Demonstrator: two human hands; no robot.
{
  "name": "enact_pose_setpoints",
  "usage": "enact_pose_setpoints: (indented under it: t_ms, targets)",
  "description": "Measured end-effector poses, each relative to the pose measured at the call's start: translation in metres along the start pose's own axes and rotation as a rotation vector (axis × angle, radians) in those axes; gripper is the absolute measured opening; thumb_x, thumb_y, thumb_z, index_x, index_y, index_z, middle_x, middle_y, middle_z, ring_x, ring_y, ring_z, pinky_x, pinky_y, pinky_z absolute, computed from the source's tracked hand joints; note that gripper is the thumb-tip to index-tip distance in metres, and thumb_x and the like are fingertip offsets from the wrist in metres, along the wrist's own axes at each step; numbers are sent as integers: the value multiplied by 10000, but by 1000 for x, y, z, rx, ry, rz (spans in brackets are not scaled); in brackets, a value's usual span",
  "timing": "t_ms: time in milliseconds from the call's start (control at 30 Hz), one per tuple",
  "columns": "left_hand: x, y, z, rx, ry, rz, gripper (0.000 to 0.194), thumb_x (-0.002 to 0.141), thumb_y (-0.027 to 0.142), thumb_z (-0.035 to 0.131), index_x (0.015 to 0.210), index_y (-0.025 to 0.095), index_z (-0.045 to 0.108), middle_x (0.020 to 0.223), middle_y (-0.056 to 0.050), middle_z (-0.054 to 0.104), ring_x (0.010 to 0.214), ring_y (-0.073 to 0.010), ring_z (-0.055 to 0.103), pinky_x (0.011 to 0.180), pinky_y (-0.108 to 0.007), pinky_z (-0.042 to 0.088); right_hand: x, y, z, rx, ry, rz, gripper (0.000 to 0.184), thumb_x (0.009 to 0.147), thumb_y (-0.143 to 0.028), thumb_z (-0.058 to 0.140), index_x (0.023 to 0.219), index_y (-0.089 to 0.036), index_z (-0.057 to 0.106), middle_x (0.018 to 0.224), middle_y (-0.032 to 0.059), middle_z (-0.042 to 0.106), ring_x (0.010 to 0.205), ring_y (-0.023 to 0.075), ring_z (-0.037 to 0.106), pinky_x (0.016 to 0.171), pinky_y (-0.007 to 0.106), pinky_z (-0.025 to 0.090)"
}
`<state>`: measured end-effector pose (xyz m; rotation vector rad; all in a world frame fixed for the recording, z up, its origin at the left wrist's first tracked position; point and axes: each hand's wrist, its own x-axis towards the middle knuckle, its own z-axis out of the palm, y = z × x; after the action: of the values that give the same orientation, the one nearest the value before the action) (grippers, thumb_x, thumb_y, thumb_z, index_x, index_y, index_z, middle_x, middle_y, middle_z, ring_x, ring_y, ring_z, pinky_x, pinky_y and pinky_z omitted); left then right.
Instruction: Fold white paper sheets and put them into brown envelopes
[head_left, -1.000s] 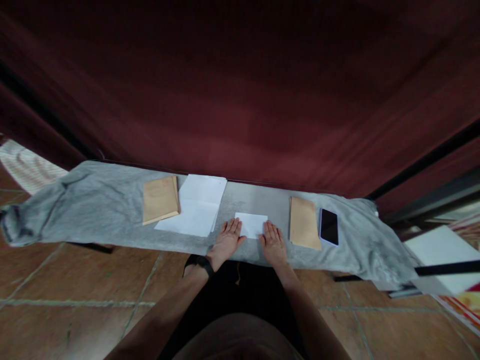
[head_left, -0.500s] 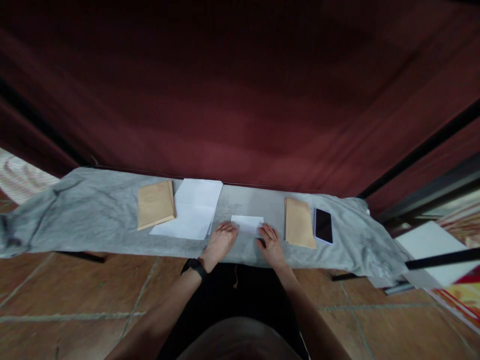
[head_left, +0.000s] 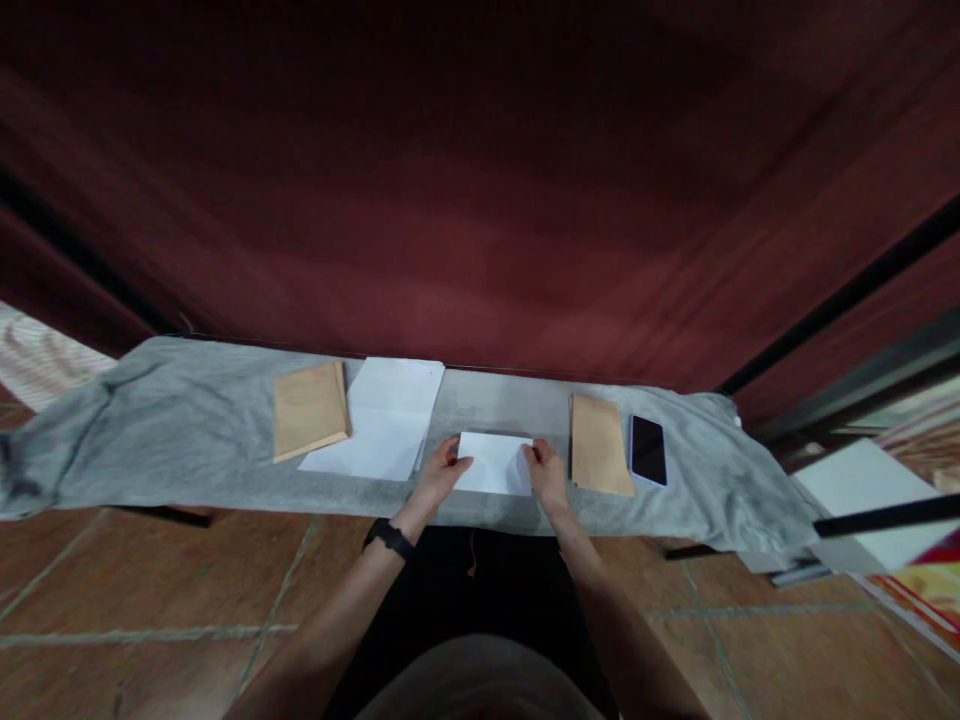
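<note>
A folded sheet of white paper (head_left: 495, 463) is held between my two hands over the middle of the cloth-covered table. My left hand (head_left: 441, 470) pinches its left edge, thumb on top and fingers behind. At the right edge, my right hand (head_left: 547, 473) grips it the same way, thumb on the upper face. Left of my left hand lies a stack of white paper sheets (head_left: 386, 420). Brown envelopes (head_left: 309, 410) partly cover that stack's left side. Right of my right hand, more brown envelopes (head_left: 600, 445) lie in a pile.
A smartphone (head_left: 648, 450) lies beside the right-hand envelopes. The grey cloth (head_left: 202, 430) covers the long narrow table, which stands against a dark red fabric wall (head_left: 480, 250). A white panel (head_left: 870, 500) and a black bar (head_left: 892, 518) are at the far right.
My hands were flat on the paper's sides; now they pinch its edges, thumbs on top. More of the paper's white face shows, reaching nearer to me.
</note>
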<state>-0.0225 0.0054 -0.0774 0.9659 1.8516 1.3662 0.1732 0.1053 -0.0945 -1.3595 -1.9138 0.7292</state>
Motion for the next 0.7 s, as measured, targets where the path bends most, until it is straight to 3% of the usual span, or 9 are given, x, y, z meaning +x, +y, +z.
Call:
enact_pose_setpoints:
  t_ms: [133, 233, 367, 500, 600, 700]
  targets:
    - [-4, -18, 7, 70, -6, -33, 542, 791, 160, 616, 1330, 196, 568, 671, 65, 589, 567, -122, 556, 587, -251, 483, 1, 2, 9, -157, 20, 18, 287, 981, -324, 426, 971, -204, 686, 814, 80, 731, 731, 223, 679, 657, 291, 467]
    - [-1, -21, 11, 204, 21, 25, 564, 792, 115, 602, 1350, 187, 559, 747, 35, 622, 661, -143, 601, 699, -291, 531, 3, 2, 11, -241, 13, -16, 263, 979, -248, 441, 1089, -194, 673, 997, 116, 736, 899, 236, 693, 782, 311, 490]
    - [-4, -18, 17, 414, 51, 117, 536, 811, 91, 575, 1340, 178, 573, 993, -51, 677, 868, -192, 661, 864, -345, 549, 5, 1, 9, -319, 10, -78, 326, 968, -193, 448, 1242, -163, 623, 1203, 154, 676, 1113, 266, 629, 946, 381, 479]
    - [-17, -9, 23, 724, 68, 184, 480, 904, 135, 500, 1377, 192, 557, 1298, -127, 615, 1027, -234, 673, 938, -367, 539, -8, -2, 16, -356, 29, -238, 424, 998, -216, 399, 1393, -139, 532, 1414, 172, 567, 1270, 268, 537, 1040, 433, 449]
    - [-27, -5, 32, 922, 31, 336, 458, 980, 193, 414, 1424, 205, 526, 1445, -132, 547, 1275, -277, 563, 1081, -430, 449, -28, -6, 27, -341, -80, -382, 456, 1032, -261, 349, 1438, -124, 504, 1486, 154, 525, 1371, 237, 469, 1115, 413, 401]
    - [-33, -8, 39, 1034, -111, 466, 506, 998, 179, 342, 1491, 142, 448, 1561, -135, 442, 1458, -270, 379, 1192, -464, 317, -47, -7, 33, -405, -178, -452, 478, 1049, -271, 317, 1476, -125, 475, 1515, 144, 505, 1428, 240, 419, 1177, 452, 324]
